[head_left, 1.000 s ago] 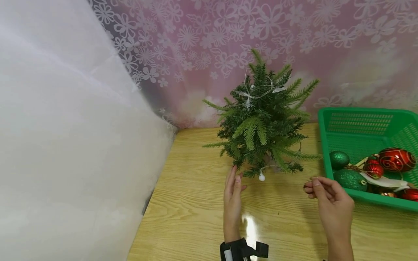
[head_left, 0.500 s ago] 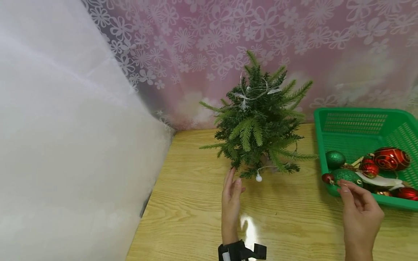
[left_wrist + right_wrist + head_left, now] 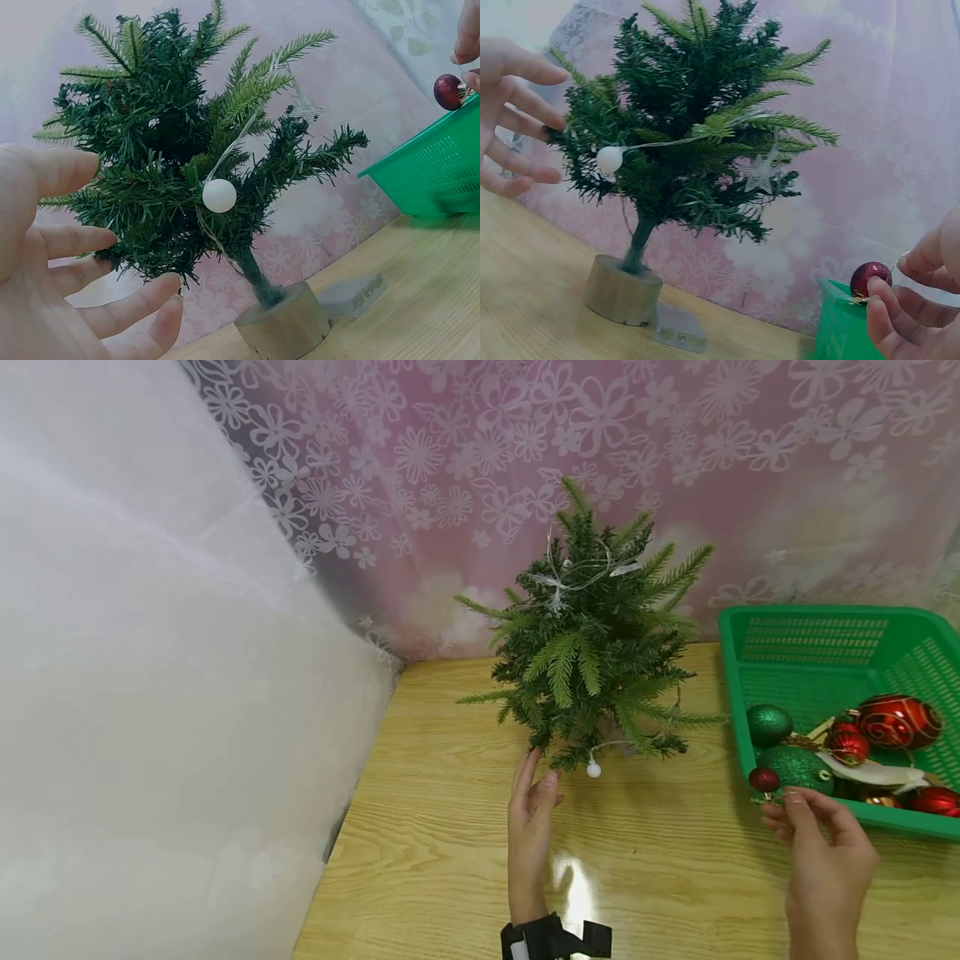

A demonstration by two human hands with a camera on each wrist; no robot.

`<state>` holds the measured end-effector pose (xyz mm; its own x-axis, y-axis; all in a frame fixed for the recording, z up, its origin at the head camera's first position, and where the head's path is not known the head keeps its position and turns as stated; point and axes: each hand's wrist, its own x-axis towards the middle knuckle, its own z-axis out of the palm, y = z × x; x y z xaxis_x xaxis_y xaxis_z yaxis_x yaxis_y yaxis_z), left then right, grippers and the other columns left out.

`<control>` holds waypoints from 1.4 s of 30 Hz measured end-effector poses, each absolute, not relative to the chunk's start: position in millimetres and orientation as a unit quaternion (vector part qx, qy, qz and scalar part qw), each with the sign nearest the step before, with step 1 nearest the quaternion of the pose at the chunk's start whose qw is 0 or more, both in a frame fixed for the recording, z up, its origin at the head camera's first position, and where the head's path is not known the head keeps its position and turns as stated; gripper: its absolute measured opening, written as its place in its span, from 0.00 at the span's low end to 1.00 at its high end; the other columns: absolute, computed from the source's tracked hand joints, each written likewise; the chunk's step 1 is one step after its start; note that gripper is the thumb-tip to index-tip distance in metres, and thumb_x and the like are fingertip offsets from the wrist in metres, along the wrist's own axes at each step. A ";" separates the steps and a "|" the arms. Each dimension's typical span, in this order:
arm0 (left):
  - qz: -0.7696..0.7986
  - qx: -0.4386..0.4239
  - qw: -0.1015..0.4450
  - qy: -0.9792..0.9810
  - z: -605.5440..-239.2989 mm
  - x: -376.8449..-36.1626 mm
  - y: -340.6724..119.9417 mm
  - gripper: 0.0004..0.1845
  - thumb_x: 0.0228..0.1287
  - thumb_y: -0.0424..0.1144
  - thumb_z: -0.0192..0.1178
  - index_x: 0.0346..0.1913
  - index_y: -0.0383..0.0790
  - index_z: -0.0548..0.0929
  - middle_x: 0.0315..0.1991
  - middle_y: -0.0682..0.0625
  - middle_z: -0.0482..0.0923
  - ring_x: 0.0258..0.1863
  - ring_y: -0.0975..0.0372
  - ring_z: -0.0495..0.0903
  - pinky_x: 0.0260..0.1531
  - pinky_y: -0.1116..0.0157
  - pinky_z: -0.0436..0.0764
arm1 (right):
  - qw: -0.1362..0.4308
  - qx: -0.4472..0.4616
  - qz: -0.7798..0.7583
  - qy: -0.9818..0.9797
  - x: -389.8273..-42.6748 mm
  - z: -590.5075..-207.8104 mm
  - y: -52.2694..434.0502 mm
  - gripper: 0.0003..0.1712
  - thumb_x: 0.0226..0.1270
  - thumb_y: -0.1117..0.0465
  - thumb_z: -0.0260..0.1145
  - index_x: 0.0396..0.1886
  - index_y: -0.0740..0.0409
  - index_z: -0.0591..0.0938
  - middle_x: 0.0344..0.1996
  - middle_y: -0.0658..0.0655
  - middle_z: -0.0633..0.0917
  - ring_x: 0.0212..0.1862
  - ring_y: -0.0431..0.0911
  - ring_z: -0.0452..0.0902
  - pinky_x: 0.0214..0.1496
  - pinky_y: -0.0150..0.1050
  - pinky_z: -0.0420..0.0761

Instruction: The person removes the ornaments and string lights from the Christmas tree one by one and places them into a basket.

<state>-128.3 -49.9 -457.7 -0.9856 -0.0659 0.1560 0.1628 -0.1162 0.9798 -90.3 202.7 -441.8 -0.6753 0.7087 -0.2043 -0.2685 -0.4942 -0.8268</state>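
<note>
A small artificial Christmas tree [image 3: 585, 652] stands on a round wooden base [image 3: 622, 291]. My left hand [image 3: 531, 827] is held beside its lower left branches, fingers spread and holding nothing. A wire light string winds through the tree, with a white bulb [image 3: 220, 196] low at the front and a clear star [image 3: 760, 174] on the right side. My right hand [image 3: 828, 856] pinches a small dark red Christmas ball [image 3: 764, 779] near its gold cap with thumb and fingers. In the head view, ball and fingertips overlap the front left corner of the green basket [image 3: 733, 693].
Inside the basket lie two glittery green balls [image 3: 795, 768], several red ornaments [image 3: 898, 722] and a white strip [image 3: 873, 772]. A clear battery box [image 3: 679, 328] rests beside the tree base. A floral curtain [image 3: 450, 468] hangs behind the wooden table [image 3: 420, 827].
My right hand has moved right, from the table to the basket's front left corner. The small red ball now shows at its fingertips, turned more upright than half a second ago. Left hand stays put.
</note>
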 end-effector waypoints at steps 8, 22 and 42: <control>-0.746 -0.036 0.076 -0.661 -457.9 -128.1 -50.4 0.28 0.73 0.41 0.54 0.72 0.40 0.64 0.74 0.40 0.51 0.58 0.46 0.73 0.51 0.60 0.77 | 0.273 -0.224 0.876 -0.329 -96.4 -442.1 196.2 0.08 0.61 0.77 0.64 0.40 0.77 0.79 0.31 0.66 0.85 0.34 0.54 0.87 0.39 0.40 0.83; -0.740 -0.016 0.061 -0.669 -458.2 -126.2 -52.5 0.29 0.71 0.42 0.57 0.72 0.44 0.65 0.75 0.44 0.50 0.57 0.54 0.74 0.55 0.53 0.73 | 0.282 -0.218 0.868 -0.345 -96.6 -443.6 192.7 0.15 0.59 0.81 0.62 0.47 0.77 0.79 0.37 0.64 0.84 0.33 0.51 0.86 0.39 0.36 0.83; -0.670 -0.062 0.026 -0.740 -450.4 -126.5 -58.6 0.22 0.68 0.39 0.60 0.61 0.30 0.77 0.67 0.44 0.67 0.55 0.48 0.76 0.47 0.60 0.79 | 0.250 -0.249 0.818 -0.455 -98.5 -443.8 186.4 0.06 0.65 0.74 0.62 0.40 0.69 0.82 0.30 0.54 0.86 0.28 0.41 0.83 0.29 0.27 0.79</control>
<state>-126.5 -58.6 -450.4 -0.9910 0.0563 0.1217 0.1267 0.0951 0.9874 -98.5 186.4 -443.8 -0.7508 0.6357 -0.1792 -0.1829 -0.4607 -0.8685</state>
